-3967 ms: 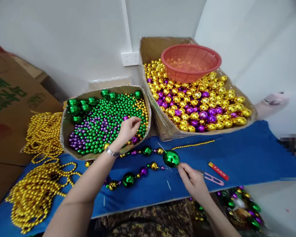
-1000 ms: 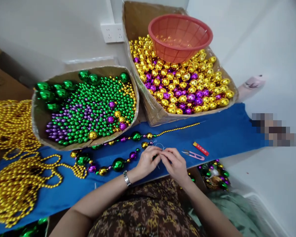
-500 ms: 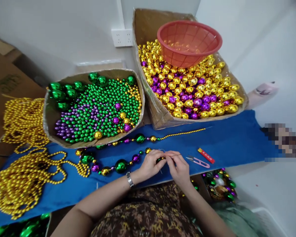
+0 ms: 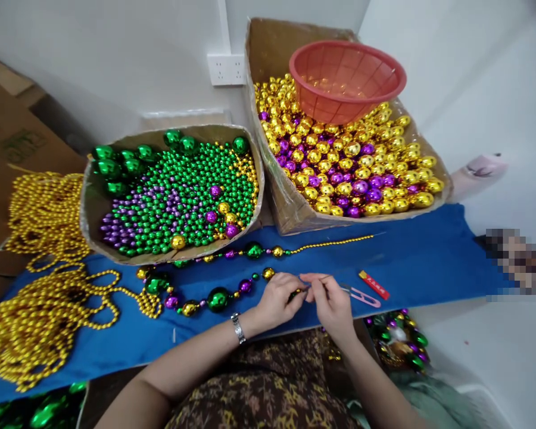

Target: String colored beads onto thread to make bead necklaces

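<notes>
Fingers of the left hand (image 4: 279, 300) curl tightly round a dark thing (image 4: 298, 292), mostly hidden; the right hand (image 4: 333, 302) pinches narrowly beside it, contents unclear; the bead strand (image 4: 218, 300) runs leftward from the left hand across blue cloth (image 4: 420, 256).

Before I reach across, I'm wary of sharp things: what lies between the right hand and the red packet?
In the head view, pink-handled snips lie between the right hand and red packet.

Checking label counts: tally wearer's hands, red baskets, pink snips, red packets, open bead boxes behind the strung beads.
Left hand and right hand: 2
Red basket: 1
Pink snips: 1
Red packet: 1
Left bead box and right bead box: 2
Total: 7
</notes>
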A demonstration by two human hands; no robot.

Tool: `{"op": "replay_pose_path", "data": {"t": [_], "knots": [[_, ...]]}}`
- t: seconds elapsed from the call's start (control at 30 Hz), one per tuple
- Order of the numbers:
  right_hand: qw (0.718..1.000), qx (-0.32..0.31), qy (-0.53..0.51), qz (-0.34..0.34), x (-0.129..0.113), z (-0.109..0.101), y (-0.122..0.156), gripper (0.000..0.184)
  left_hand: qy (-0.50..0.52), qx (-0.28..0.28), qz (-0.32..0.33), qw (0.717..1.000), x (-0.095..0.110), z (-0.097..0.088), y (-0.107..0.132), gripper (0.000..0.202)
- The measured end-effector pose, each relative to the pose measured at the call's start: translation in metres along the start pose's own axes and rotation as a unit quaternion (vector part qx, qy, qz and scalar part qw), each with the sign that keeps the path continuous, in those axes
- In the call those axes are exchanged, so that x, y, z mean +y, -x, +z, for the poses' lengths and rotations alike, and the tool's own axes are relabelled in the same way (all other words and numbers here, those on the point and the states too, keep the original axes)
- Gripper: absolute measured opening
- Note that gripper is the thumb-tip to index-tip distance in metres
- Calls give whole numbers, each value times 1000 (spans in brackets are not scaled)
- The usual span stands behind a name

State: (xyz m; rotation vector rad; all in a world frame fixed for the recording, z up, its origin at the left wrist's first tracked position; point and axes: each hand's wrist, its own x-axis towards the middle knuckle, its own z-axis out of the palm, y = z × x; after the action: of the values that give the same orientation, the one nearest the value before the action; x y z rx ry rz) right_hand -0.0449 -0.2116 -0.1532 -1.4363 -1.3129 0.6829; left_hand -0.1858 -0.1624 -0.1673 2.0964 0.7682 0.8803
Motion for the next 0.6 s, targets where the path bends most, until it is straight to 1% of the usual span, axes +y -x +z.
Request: {"op": "replay_pose_path", "data": {"t": [0.07, 0.13, 0.27, 0.37, 0.43, 0.5, 0.6], "knots": [[996, 6, -68, 56, -6, -5, -1, 20, -36, -8, 16, 999, -1, 3, 1, 13], [988, 46, -124, 80, -14, -10, -1, 23, -76, -14, 30, 997, -4, 5, 3, 16], [968, 141, -197, 72, -35, -26, -4, 25, -144, -35, 63, 987, -4, 3, 6, 23], [952, 186, -231, 78, -46, -40, -10, 28, -177, -51, 74, 980, 2, -2, 7, 28], [944, 198, -249, 88, -46, -45, -15, 30, -206, -58, 69, 974, 6, -6, 7, 31], [938, 194, -269, 104, -41, -45, -17, 32, -227, -61, 54, 970, 8, -10, 8, 36], [935, 169, -283, 130, -33, -41, -16, 34, -247, -68, 28, 966, 7, -18, 15, 52]]}}
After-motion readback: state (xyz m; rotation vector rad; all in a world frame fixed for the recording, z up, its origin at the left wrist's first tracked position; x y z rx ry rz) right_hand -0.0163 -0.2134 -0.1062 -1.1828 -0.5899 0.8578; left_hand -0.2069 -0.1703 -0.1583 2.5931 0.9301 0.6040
